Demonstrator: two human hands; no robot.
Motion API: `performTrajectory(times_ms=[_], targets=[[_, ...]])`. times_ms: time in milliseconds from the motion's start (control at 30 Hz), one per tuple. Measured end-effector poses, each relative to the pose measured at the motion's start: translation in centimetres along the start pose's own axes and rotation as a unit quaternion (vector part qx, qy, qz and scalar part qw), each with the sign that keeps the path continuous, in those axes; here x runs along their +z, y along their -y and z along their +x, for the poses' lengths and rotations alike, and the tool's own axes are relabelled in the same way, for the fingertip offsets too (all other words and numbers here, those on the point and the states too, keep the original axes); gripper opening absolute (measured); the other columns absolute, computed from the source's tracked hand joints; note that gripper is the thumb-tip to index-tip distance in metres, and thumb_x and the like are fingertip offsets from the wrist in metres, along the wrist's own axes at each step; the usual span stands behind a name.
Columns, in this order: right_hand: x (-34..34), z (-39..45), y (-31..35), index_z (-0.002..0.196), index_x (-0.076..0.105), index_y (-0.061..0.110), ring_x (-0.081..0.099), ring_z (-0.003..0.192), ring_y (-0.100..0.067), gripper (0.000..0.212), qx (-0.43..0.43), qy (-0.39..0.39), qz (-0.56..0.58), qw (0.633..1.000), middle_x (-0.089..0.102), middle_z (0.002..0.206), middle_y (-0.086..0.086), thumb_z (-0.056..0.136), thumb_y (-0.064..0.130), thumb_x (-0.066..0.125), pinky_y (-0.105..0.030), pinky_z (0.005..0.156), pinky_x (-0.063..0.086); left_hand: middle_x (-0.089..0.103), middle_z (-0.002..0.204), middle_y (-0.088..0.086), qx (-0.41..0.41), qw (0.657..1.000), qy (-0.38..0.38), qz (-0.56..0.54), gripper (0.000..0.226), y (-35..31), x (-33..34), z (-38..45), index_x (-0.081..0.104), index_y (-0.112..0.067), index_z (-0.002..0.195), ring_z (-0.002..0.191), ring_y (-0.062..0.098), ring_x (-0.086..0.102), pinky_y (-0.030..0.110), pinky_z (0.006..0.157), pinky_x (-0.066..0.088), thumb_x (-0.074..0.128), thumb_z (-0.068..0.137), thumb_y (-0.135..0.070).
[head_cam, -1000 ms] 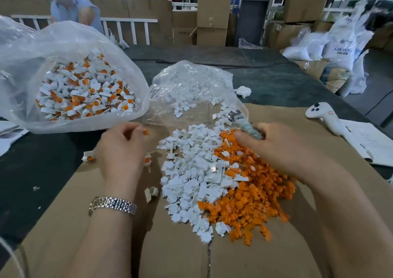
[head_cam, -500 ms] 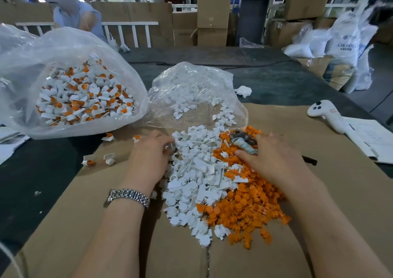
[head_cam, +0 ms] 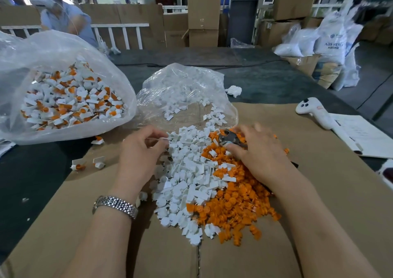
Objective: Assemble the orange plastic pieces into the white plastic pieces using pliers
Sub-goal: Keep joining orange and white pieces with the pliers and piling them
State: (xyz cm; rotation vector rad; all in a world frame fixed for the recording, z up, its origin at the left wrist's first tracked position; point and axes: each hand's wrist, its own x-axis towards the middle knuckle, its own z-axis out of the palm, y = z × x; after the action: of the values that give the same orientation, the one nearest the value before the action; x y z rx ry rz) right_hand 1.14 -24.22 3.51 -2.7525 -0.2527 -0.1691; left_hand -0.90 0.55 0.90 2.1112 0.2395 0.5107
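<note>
A flattened cardboard sheet [head_cam: 319, 203] is spread over the dark desk [head_cam: 32, 182], and on it a heap of white plastic pieces [head_cam: 187, 171] is piled, with a heap of orange plastic pieces [head_cam: 234, 201] touching it on the right. The left hand [head_cam: 140, 152], a metal watch [head_cam: 116, 206] worn at its wrist, is placed at the left edge of the white heap; its fingers are curled, but whether a piece is pinched cannot be told. The right hand [head_cam: 259, 150] is laid over the far end of the orange heap, and the pliers [head_cam: 228, 138] are held in its grip, metal head pointing left. A clear bag [head_cam: 187, 95] with more white pieces lies just beyond the heaps. At far left, assembled pieces are kept in a larger clear bag [head_cam: 63, 82]. A white controller [head_cam: 314, 112] and papers [head_cam: 365, 135] are seen at right.
</note>
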Motion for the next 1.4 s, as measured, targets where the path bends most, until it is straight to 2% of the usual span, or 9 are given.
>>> performTrajectory(times_ms=[167,400,500,600,767,967,1067,1167,1400], targets=[[0.2,-0.1,0.5,0.112,0.067,0.042,0.036,0.123,-0.01,0.018,-0.121,0.011,-0.015,0.992,0.05,0.124,0.017,0.096,0.036,0.062,-0.039,0.098,0.028,0.079,0.085,-0.011,-0.036,0.99,0.084,-0.106,0.016,-0.6,0.1,-0.5,0.075,-0.03,0.098,0.077,0.007,0.074,0.022,0.067,0.058,0.081,0.088,-0.019],[1.3,0.2,0.6,0.107,0.066,0.033,0.047,0.116,-0.013,0.013,-0.141,-0.029,-0.069,0.987,0.058,0.116,0.013,0.098,0.038,0.058,-0.038,0.094,0.039,0.079,0.104,0.013,-0.079,0.926,0.194,-0.313,0.029,-0.7,0.4,-0.6,0.079,-0.015,0.107,0.099,0.028,0.077,0.026,0.082,0.061,0.079,0.079,-0.011],[0.7,0.1,0.5,0.108,0.065,0.027,0.062,0.095,-0.002,0.013,-0.129,-0.05,0.114,0.984,0.066,0.1,0.017,0.098,0.033,0.06,-0.026,0.088,0.053,0.077,0.108,0.02,-0.102,0.891,0.217,-0.385,0.031,-1.3,0.6,-0.9,0.078,-0.008,0.106,0.101,0.032,0.076,0.026,0.08,0.061,0.077,0.074,-0.005],[0.1,-0.4,0.9,0.106,0.073,0.032,0.066,0.092,0.001,0.013,-0.132,-0.032,0.286,0.949,0.071,0.094,0.019,0.094,0.032,0.068,-0.016,0.082,0.054,0.076,0.105,0.024,-0.117,0.865,0.234,-0.429,0.027,-1.8,0.6,-1.1,0.078,-0.001,0.102,0.097,0.03,0.077,0.024,0.078,0.061,0.073,0.075,0.002],[0.0,-0.9,2.0,0.105,0.076,0.023,0.068,0.093,-0.007,0.013,-0.148,-0.02,0.383,0.912,0.074,0.097,0.012,0.093,0.021,0.071,-0.023,0.083,0.056,0.077,0.098,0.023,-0.11,0.862,0.244,-0.43,0.027,-2.5,0.7,-1.6,0.077,-0.001,0.1,0.09,0.028,0.078,0.024,0.076,0.061,0.073,0.074,0.003],[0.3,-1.3,2.5,0.103,0.062,0.016,0.071,0.07,-0.009,0.009,-0.121,-0.029,0.437,0.891,0.076,0.085,0.002,0.095,0.015,0.067,-0.024,0.057,0.055,0.077,0.099,0.024,-0.109,0.861,0.243,-0.434,0.027,-3.0,0.7,-1.7,0.078,-0.001,0.099,0.089,0.028,0.077,0.025,0.075,0.062,0.073,0.073,0.002],[0.2,-1.1,2.4,0.11,0.067,0.023,0.074,0.087,-0.006,0.015,-0.105,-0.043,0.444,0.889,0.076,0.095,0.007,0.097,0.016,0.064,-0.036,0.079,0.062,0.077,0.096,0.023,-0.113,0.856,0.243,-0.443,0.024,-3.2,0.7,-1.8,0.079,-0.003,0.095,0.088,0.029,0.078,0.025,0.074,0.062,0.072,0.074,0.004],[0.3,-1.0,2.4,0.108,0.074,0.021,0.071,0.099,-0.006,0.017,-0.11,-0.032,0.468,0.876,0.076,0.102,0.008,0.094,0.014,0.069,-0.027,0.091,0.057,0.078,0.098,0.022,-0.105,0.861,0.242,-0.435,0.025,-3.1,0.7,-1.9,0.078,-0.004,0.097,0.091,0.03,0.078,0.026,0.075,0.062,0.073,0.074,0.001],[0.7,-1.0,2.8,0.1,0.078,0.015,0.072,0.09,-0.008,0.012,-0.099,-0.033,0.502,0.858,0.077,0.092,0.005,0.088,0.017,0.076,-0.017,0.08,0.055,0.078,0.102,0.021,-0.086,0.873,0.23,-0.422,0.03,-3.0,0.8,-1.9,0.076,-0.004,0.103,0.095,0.031,0.077,0.025,0.075,0.061,0.076,0.074,-0.002]])
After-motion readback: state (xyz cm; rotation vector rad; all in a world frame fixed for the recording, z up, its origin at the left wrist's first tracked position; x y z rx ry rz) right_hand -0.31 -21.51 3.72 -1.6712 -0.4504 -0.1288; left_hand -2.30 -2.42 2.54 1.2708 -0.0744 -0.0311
